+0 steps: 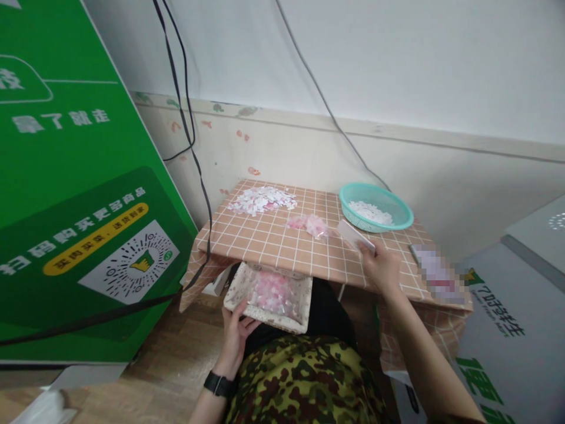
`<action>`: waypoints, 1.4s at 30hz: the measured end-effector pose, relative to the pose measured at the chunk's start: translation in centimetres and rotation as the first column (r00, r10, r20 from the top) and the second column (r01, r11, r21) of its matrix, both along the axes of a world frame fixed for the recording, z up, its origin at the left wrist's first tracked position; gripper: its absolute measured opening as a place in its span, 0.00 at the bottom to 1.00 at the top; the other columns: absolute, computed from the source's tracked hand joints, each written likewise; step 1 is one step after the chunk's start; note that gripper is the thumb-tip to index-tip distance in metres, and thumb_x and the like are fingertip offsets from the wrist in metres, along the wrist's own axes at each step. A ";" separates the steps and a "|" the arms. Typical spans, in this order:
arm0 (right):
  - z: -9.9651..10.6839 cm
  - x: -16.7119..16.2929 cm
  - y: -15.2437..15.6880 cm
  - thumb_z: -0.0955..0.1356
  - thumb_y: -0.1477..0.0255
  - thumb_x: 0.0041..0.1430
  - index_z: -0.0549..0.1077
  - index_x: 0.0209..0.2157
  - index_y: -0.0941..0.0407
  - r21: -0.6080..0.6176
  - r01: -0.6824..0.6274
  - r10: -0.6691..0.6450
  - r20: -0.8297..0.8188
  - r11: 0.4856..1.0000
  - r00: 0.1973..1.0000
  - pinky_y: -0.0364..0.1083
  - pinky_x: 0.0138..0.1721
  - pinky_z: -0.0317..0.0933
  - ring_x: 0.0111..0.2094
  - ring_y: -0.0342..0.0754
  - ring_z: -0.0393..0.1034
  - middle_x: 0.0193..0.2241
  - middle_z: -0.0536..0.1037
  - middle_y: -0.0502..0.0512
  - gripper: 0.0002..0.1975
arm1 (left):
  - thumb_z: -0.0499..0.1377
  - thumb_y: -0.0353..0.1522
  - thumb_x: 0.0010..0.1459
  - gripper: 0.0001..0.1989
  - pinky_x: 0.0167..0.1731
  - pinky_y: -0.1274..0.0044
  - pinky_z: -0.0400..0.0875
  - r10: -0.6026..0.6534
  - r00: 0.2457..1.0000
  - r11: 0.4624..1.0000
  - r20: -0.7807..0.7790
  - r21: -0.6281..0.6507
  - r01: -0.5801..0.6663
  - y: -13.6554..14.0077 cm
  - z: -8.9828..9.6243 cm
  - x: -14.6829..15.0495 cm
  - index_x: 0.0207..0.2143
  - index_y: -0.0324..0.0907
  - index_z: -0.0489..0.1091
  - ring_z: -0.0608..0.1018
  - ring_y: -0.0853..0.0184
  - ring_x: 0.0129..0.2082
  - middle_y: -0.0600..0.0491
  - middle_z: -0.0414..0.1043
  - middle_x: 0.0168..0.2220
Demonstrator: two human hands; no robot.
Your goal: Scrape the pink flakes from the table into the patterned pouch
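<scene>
My left hand (pixel 238 327) grips the near-left rim of a cream, speckled basket (pixel 276 318), tilted just below the table's front edge. Inside it lie many small pink packets (pixel 272 290) in clear wrapping. Over the table, my right hand (pixel 383 266) is closed on the near end of a flat white rectangular piece (pixel 350 234). A few pink packets (pixel 312 224) lie on the tablecloth just left of that piece. Farther left is a heap of small white and pinkish paper pieces (pixel 263 200). White pieces (pixel 371 212) also sit in a teal colander (pixel 401 218) behind my right hand.
A brown checked cloth (pixel 265 241) covers the table, which stands against the wall. A blurred flat object (pixel 439 277) lies at its right end. A green panel (pixel 88 194) rises on the left, with a black cord (pixel 203 194) hanging before it. A grey cabinet (pixel 516 306) borders the right.
</scene>
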State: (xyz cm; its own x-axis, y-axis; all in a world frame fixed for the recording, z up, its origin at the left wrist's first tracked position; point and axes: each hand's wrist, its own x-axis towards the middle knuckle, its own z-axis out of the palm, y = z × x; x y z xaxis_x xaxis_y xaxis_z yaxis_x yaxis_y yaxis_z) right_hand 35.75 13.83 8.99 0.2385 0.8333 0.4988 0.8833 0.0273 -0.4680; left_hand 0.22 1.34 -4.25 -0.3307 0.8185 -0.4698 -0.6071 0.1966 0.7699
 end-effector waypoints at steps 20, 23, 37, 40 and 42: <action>0.2 -2.5 -2.8 0.67 0.46 0.59 0.79 0.26 0.58 -0.046 -0.223 0.211 -0.194 0.974 0.958 0.46 0.23 0.55 0.19 0.49 0.67 0.17 0.74 0.54 0.28 | 0.64 0.36 0.58 0.27 0.40 0.54 0.80 0.000 1.000 1.000 0.004 -0.020 0.000 0.1 0.2 0.1 0.56 0.54 0.57 0.84 0.58 0.36 0.45 0.70 0.57; 0.0 -3.5 -2.3 0.67 0.46 0.59 0.81 0.31 0.58 -0.078 -0.318 0.286 -0.278 0.945 0.917 0.46 0.24 0.58 0.22 0.50 0.70 0.20 0.78 0.55 0.28 | 0.64 0.37 0.58 0.28 0.40 0.54 0.80 -0.004 1.000 1.000 0.000 -0.024 0.004 0.1 0.4 0.1 0.57 0.54 0.57 0.84 0.58 0.36 0.44 0.70 0.57; 0.4 -5.1 -2.1 0.67 0.46 0.58 0.78 0.26 0.57 -0.064 -0.317 0.286 -0.297 0.946 0.911 0.45 0.22 0.55 0.20 0.49 0.66 0.17 0.74 0.54 0.27 | 0.65 0.37 0.57 0.28 0.40 0.56 0.80 -0.008 1.000 1.000 -0.002 -0.014 0.008 -0.1 0.5 0.1 0.57 0.54 0.57 0.84 0.59 0.37 0.44 0.69 0.59; 0.9 -5.4 -1.9 0.66 0.47 0.58 0.77 0.25 0.57 -0.042 -0.272 0.253 -0.257 0.961 0.933 0.45 0.22 0.54 0.19 0.48 0.65 0.16 0.73 0.53 0.27 | 0.65 0.38 0.57 0.27 0.41 0.56 0.80 -0.004 1.000 1.000 -0.009 -0.015 0.004 -0.2 0.8 0.2 0.56 0.53 0.57 0.84 0.59 0.36 0.44 0.69 0.59; 1.1 -5.3 -1.7 0.66 0.46 0.58 0.75 0.22 0.56 -0.044 -0.267 0.250 -0.227 0.963 0.941 0.46 0.22 0.54 0.19 0.47 0.64 0.15 0.71 0.53 0.27 | 0.65 0.38 0.58 0.27 0.41 0.55 0.80 -0.004 1.000 1.000 -0.010 -0.008 0.004 -0.2 0.9 0.2 0.56 0.53 0.57 0.84 0.59 0.36 0.44 0.68 0.59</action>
State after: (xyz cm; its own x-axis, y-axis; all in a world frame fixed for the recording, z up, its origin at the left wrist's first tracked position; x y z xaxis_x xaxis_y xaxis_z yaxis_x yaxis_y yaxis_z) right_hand 30.43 12.10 10.13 0.1057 0.9126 0.3949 0.7272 0.1999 -0.6567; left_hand 0.45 1.12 -3.35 -0.3322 0.8159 -0.4733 -0.5989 0.2053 0.7741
